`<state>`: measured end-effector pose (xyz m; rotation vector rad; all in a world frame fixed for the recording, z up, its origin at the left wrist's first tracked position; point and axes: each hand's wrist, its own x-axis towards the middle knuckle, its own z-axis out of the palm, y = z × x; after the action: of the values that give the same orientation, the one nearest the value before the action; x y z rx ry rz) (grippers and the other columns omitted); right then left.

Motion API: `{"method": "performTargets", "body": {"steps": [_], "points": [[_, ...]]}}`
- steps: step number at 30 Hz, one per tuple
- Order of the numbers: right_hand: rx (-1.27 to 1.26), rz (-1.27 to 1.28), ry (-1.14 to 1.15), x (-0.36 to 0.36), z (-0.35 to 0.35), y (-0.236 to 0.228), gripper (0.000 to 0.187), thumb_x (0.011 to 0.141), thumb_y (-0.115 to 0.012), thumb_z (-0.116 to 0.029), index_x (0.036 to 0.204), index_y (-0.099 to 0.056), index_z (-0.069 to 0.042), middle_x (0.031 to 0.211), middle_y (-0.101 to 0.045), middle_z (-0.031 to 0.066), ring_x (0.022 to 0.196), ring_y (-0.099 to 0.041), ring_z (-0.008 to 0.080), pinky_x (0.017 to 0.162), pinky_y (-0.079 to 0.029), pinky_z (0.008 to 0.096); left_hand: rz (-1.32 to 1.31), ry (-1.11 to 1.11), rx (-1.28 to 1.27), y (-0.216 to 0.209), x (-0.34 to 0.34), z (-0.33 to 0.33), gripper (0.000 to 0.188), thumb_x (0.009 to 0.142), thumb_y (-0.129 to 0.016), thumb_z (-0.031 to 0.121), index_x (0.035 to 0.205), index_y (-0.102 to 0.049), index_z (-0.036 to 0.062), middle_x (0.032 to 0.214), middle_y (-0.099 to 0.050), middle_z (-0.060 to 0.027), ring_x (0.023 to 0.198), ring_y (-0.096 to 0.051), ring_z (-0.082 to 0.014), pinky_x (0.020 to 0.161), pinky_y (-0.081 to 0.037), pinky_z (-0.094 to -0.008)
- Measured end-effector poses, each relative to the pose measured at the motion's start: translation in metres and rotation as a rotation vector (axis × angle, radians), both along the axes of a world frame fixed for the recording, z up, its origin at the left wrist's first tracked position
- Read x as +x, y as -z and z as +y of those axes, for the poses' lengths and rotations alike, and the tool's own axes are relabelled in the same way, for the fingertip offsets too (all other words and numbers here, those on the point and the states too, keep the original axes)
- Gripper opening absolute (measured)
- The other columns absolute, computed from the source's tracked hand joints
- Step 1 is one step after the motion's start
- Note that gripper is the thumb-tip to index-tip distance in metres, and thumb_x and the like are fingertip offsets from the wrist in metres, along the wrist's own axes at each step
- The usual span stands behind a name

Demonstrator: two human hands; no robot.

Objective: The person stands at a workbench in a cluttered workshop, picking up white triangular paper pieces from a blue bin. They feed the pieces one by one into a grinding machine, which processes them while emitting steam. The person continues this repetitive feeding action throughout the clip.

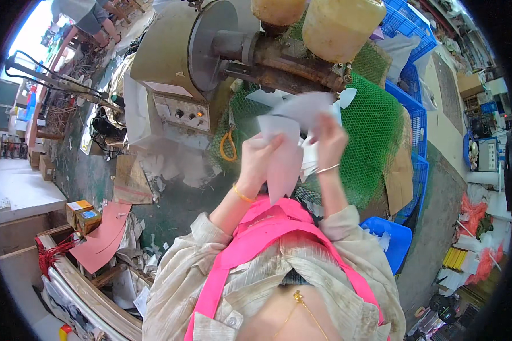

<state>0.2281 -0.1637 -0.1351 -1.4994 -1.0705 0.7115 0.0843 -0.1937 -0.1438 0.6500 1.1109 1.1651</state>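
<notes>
Pinching thin pale sheet (284, 165) between closed fingers (275, 141): left hand (259, 156). Right hand (331, 142) touches second white piece (304, 109), motion-blurred; cannot tell whether fingers close on it. Both pieces curved-edged, overlapping, between pink apron (267, 238) and machine (165, 59). Blue bin (402, 241) at person's right holds white scraps (384, 241).

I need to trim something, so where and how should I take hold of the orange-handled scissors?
Probably by the orange handles, coming from the wearer's side: their loops face the body, while the blade end points away toward the machine.
</notes>
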Motion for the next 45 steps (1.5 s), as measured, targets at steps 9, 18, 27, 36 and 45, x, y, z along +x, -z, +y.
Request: {"method": "performTargets", "body": {"steps": [9,18,27,36,45], "points": [[-0.174,-0.232,-0.345,0.006,-0.007,-0.001,0.032,0.077,-0.061,-0.022,0.058,-0.05,0.002,0.046,-0.038,0.0024,0.045,-0.035,0.0058,0.04,-0.027,0.0252,-0.348,-0.148,-0.003,0.001,0.005,-0.008,0.021,0.076,-0.06,0.005,0.094,-0.055,-0.0045,0.089,-0.059,-0.0086,0.077,-0.057,-0.016,0.066,-0.046,-0.0269],[-0.316,0.208,-0.374,0.022,-0.005,0.024,0.031,0.081,-0.057,-0.03,0.068,-0.057,-0.001,0.059,-0.05,-0.0033,0.054,-0.043,0.0036,0.05,-0.033,0.0174,-0.379,-0.282,-0.067,0.006,0.014,0.018,0.026,0.074,-0.063,0.009,0.095,-0.055,-0.0049,0.089,-0.058,-0.0103,0.076,-0.057,-0.018,0.067,-0.045,-0.0293],[-0.334,0.615,-0.195,0.016,0.053,0.026,0.031,0.081,-0.055,-0.03,0.068,-0.058,-0.002,0.055,-0.048,-0.0038,0.049,-0.042,0.0061,0.045,-0.032,0.0218,-0.516,-0.231,-0.119,0.009,0.017,0.058,0.03,0.074,-0.064,0.011,0.097,-0.053,-0.0059,0.092,-0.057,-0.0118,0.078,-0.058,-0.0204,0.068,-0.047,-0.0308],[-0.267,0.322,-0.209,0.008,0.013,0.013,0.03,0.083,-0.054,-0.021,0.064,-0.056,0.002,0.056,-0.048,-0.0062,0.051,-0.039,0.0021,0.044,-0.031,0.0199,-0.442,-0.218,-0.127,0.014,0.025,0.047,0.027,0.076,-0.061,0.007,0.098,-0.053,-0.0048,0.092,-0.058,-0.0105,0.081,-0.058,-0.0211,0.07,-0.047,-0.0317],[-0.138,0.119,0.036,0.01,0.035,0.04,0.042,0.083,-0.053,-0.029,0.054,-0.048,0.001,0.047,-0.038,-0.0047,0.048,-0.031,0.0036,0.041,-0.024,0.0257,-0.503,-0.105,-0.132,0.005,0.025,0.051,0.025,0.075,-0.058,0.003,0.098,-0.052,-0.0044,0.095,-0.057,-0.0118,0.086,-0.056,-0.0209,0.074,-0.045,-0.0319]]}}
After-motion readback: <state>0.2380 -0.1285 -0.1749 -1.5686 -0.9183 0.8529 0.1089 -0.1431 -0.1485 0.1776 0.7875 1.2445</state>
